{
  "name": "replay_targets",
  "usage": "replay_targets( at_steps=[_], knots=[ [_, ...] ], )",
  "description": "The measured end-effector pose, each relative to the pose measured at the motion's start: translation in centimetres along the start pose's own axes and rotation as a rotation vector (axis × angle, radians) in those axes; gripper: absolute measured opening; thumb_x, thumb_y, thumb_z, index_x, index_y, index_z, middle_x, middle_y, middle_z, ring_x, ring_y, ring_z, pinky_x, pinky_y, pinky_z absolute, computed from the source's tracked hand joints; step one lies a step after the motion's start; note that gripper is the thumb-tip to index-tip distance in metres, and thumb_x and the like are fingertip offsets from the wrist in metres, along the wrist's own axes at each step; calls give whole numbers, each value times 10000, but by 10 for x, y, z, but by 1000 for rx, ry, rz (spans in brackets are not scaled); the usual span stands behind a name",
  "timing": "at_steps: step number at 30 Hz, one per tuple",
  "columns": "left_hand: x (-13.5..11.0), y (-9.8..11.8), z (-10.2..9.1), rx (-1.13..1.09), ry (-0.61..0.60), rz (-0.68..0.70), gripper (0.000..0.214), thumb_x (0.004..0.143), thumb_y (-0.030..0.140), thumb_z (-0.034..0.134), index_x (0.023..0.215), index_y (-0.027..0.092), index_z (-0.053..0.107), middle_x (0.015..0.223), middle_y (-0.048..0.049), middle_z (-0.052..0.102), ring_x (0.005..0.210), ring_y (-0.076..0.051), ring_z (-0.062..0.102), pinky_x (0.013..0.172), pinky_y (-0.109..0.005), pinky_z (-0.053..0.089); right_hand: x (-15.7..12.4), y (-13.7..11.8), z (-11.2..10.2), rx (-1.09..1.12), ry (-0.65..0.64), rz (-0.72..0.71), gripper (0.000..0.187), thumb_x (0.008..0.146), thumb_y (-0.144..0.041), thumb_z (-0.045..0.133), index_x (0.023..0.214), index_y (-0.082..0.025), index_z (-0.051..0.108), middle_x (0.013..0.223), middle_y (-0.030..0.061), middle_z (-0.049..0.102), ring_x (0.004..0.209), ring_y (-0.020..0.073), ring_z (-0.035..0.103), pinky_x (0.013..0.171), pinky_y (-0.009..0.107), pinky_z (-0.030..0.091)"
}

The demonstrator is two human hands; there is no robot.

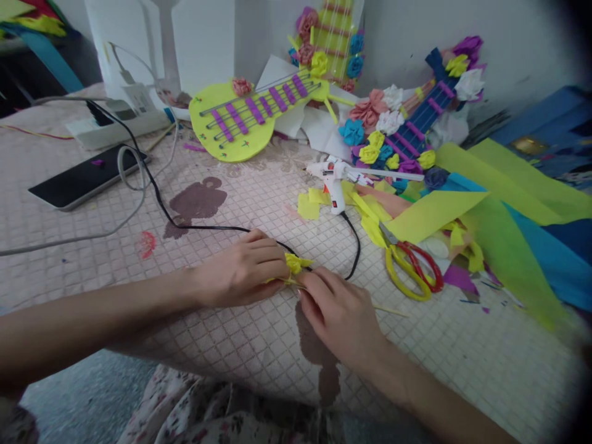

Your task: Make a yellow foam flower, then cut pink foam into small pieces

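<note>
My left hand (243, 271) is curled round a small yellow paper flower (295, 264) just above the quilted table cover (259, 203). My right hand (335, 311) meets it from the right, fingertips pinched on the flower's lower edge. A thin wooden stick (391, 310) pokes out to the right from behind my right hand. A black cord (194, 227) runs under both hands to the white glue gun (333, 179) behind them.
Scissors with red and yellow handles (414, 268) lie to the right among yellow, green and blue paper sheets (504, 203). Paper guitars with flowers (250, 117) stand at the back. A phone (83, 179) and a power strip (118, 123) lie at the left.
</note>
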State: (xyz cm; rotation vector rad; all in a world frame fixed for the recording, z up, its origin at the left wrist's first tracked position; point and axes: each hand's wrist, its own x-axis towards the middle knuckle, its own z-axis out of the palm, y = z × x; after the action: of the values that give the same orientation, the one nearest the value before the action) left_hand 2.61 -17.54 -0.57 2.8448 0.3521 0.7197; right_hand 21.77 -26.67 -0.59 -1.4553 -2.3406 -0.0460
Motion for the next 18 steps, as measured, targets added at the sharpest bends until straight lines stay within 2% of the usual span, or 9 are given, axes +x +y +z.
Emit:
replay_targets(
  at_steps=[4, 11, 18],
  knots=[
    [0, 2, 3, 0, 15, -7, 131, 913, 208, 479, 830, 168, 573, 755, -21, 618, 732, -144, 528, 743, -316, 378, -1, -3, 5, -7, -6, 34, 84, 887, -219, 481, 924, -175, 543, 863, 58, 644, 683, 159, 603, 555, 273, 426],
    [1, 6, 6, 0, 20, -6, 144, 917, 188, 460, 820, 164, 564, 743, -18, 610, 729, -143, 524, 747, -319, 376, -2, -5, 15, -31, 4, 48, 34, 885, -215, 492, 865, -188, 499, 795, 32, 602, 668, 159, 584, 536, 274, 398],
    [1, 5, 5, -9, 24, 4, 122, 907, 163, 465, 823, 162, 553, 765, -17, 616, 742, -140, 531, 745, -321, 365, -2, -2, 16, -83, 32, -2, 133, 912, -166, 455, 785, -199, 479, 751, 25, 580, 629, 146, 534, 540, 272, 361]
  ],
)
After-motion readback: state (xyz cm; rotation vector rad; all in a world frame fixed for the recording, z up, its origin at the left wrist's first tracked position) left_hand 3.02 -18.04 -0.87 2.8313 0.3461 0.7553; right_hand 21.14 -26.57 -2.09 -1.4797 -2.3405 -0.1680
